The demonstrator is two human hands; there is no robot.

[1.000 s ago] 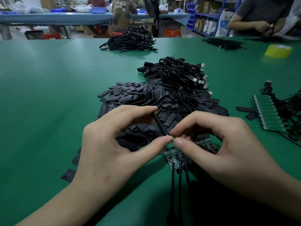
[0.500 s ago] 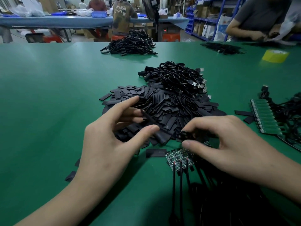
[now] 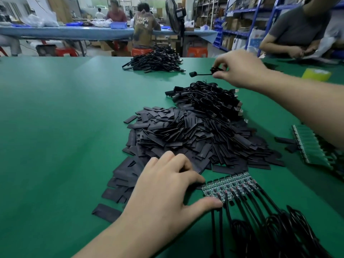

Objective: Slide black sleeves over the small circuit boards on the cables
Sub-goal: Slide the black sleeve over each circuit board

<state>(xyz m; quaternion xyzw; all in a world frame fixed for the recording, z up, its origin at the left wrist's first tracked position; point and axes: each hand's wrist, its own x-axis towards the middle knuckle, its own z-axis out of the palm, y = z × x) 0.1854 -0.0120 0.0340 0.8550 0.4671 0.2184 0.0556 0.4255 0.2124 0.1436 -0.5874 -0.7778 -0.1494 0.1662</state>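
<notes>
The strip of small circuit boards (image 3: 230, 185) lies flat on the green table (image 3: 55, 127), close in front of us. A black cable runs from each board, and these black cables (image 3: 260, 220) trail toward us into a tangle at the lower right.

Our left hand (image 3: 167, 192) rests palm down at the strip's left end. Its fingers are relaxed and a little spread, gripping nothing that we can see. The thumb tip touches the nearest cable where it meets the strip, the forefinger tip sits just beside the strip's far corner, and the other fingers lie on loose sleeves.

Just beyond the strip rises the heap of black sleeves (image 3: 195, 138), flat short pieces that spill left under our hand.

Behind the heap and touching it is a pile of coiled cables (image 3: 208, 97). Our right hand (image 3: 240, 69) hangs above that pile with its fingers curled, pinching 1 single cable (image 3: 204, 73). The cable's blocky black end points left, clear of the table.

To the right lies a green panel of boards (image 3: 312, 146), partly hidden by our right forearm, with 2 stray sleeves beside it. Farther off are another cable pile (image 3: 154, 61) and a yellow tape roll (image 3: 316, 74). Across the table's far right corner another person (image 3: 297, 28) works with both hands.
</notes>
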